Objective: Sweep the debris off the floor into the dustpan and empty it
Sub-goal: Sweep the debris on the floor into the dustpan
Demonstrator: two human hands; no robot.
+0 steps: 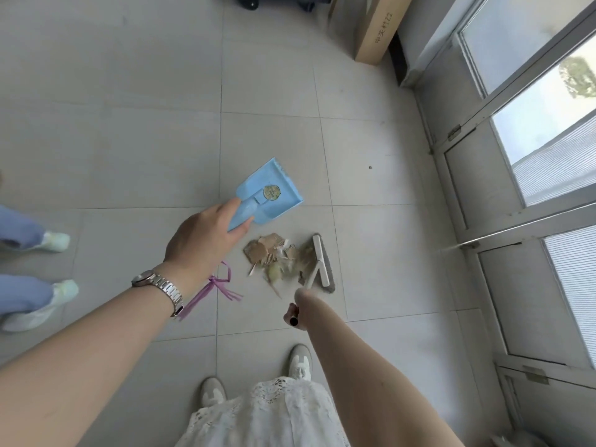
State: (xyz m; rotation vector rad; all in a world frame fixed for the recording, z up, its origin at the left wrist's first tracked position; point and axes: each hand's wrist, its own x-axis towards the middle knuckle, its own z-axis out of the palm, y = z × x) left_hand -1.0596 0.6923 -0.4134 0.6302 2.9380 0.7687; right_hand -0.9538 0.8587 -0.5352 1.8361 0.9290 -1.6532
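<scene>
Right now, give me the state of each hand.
Left hand: closed on the blue dustpan handle.
Right hand: closed on the broom handle.

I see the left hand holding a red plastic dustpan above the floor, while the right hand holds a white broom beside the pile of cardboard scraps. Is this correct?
Not quite: the plastic dustpan is light blue, not red. The head view shows this. The rest stands: the left hand holds it above the floor, and the right hand holds the white broom beside the pile of cardboard scraps.
</scene>
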